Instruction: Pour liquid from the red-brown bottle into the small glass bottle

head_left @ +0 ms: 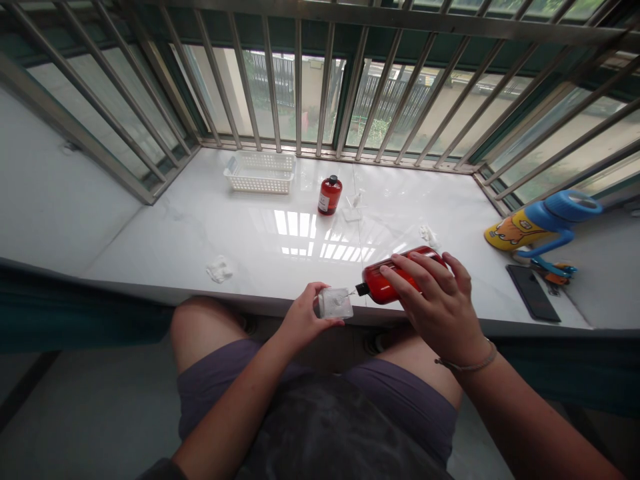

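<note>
The left hand (303, 319) half-curls round a clear container (338, 304) — the right hand (445, 305) grips a tilted red bottle (379, 281), just right.

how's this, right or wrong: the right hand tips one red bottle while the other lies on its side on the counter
One thing is off: the other red bottle stands upright on the counter, as the head view shows. The right hand does tip one red bottle.

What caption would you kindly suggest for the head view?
The right hand holds a red bottle tilted toward a clear container in the left hand.
</note>
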Demonstrator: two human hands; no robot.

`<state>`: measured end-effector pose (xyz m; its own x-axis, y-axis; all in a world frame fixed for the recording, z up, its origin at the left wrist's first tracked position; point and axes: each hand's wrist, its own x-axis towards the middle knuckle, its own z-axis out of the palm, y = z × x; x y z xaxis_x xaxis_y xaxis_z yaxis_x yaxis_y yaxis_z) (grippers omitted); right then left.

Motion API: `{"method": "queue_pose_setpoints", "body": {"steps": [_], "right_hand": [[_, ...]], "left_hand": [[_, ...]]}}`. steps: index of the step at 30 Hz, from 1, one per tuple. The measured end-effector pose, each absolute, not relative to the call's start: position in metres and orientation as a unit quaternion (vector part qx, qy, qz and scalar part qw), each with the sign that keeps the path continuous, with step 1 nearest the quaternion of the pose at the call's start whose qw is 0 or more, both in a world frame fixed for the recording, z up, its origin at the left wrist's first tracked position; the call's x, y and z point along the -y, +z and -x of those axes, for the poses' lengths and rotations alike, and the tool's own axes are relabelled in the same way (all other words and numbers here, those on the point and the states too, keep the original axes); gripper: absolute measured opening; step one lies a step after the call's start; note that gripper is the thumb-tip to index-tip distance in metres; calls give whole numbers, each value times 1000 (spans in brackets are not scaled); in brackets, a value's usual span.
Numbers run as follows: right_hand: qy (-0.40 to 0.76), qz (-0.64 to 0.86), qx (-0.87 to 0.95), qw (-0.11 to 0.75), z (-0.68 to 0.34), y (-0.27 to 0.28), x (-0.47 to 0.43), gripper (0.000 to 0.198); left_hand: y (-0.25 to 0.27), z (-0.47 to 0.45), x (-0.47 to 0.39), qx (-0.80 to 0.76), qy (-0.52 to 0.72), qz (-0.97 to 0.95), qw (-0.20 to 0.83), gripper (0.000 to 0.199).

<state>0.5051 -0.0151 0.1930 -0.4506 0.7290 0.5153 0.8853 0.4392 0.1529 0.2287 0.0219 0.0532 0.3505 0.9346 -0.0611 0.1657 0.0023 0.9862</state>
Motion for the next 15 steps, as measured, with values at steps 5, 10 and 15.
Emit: {"method": "queue_pose_setpoints", "body": {"steps": [5,10,15], "right_hand": [[-204,483,830,190,-505,194,15,73],[-206,481,830,190,-505,193,15,70],[-213,478,831,191,-505,193,14,64]], "left_hand": [[53,-229,-22,-440,357,-611,553,80],[54,-230,-22,-442,355,-610,554,80],[54,-230,-22,-441,356,-611,553,80]]}}
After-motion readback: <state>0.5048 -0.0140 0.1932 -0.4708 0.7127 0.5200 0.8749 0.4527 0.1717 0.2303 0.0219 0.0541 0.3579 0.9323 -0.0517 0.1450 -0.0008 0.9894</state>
